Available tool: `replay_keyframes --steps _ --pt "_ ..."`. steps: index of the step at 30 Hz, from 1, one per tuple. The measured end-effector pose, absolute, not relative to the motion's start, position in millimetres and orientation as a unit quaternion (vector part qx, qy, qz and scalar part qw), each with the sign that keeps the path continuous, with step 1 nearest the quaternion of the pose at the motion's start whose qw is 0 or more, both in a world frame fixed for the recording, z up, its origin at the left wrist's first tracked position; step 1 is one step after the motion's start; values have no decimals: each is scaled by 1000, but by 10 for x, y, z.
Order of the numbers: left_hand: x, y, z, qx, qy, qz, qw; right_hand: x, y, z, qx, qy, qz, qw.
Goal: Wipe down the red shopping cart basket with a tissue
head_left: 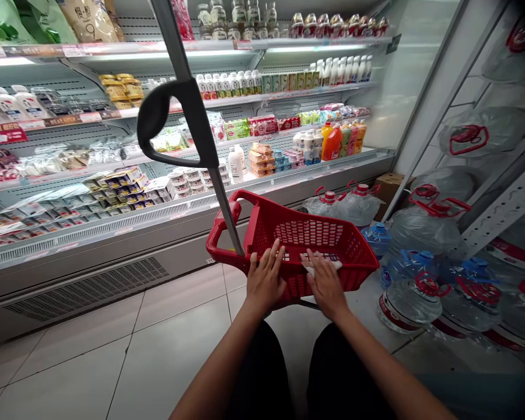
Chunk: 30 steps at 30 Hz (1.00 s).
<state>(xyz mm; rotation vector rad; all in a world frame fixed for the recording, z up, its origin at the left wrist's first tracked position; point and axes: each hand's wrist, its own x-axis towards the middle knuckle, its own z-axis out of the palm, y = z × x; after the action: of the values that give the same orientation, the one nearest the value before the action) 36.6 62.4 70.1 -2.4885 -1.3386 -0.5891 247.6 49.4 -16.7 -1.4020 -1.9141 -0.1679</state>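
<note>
A red plastic shopping basket [359,256] on a long grey pull handle [188,105] stands before me. Its inside shows bare red walls with a lattice of holes. My left hand [266,280] lies on the near rim, fingers stretched and apart, close to the foot of the handle. Farther right along the same rim, my right hand [324,281] presses a white cloth or tissue [336,265] against the edge. Most of that white piece is hidden beneath the palm and fingers.
An open refrigerated display case [175,251] with dairy goods and drinks runs along the left and back. Large water bottles [413,300] with red handles crowd the floor at right. A cardboard box [389,186] sits behind them. Pale floor tiles [179,338] lie at front left.
</note>
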Motion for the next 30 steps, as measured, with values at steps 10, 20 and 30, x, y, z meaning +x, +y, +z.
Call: replay_keyframes --steps 10,20,30 --pt "113 564 947 -875 -404 -206 167 2349 588 57 -465 -784 23 411" --pt "82 601 952 -871 -407 -210 177 2602 653 9 -481 -776 3 409" --pt "161 571 1118 -869 -427 -194 157 2032 804 165 -475 -717 15 509"
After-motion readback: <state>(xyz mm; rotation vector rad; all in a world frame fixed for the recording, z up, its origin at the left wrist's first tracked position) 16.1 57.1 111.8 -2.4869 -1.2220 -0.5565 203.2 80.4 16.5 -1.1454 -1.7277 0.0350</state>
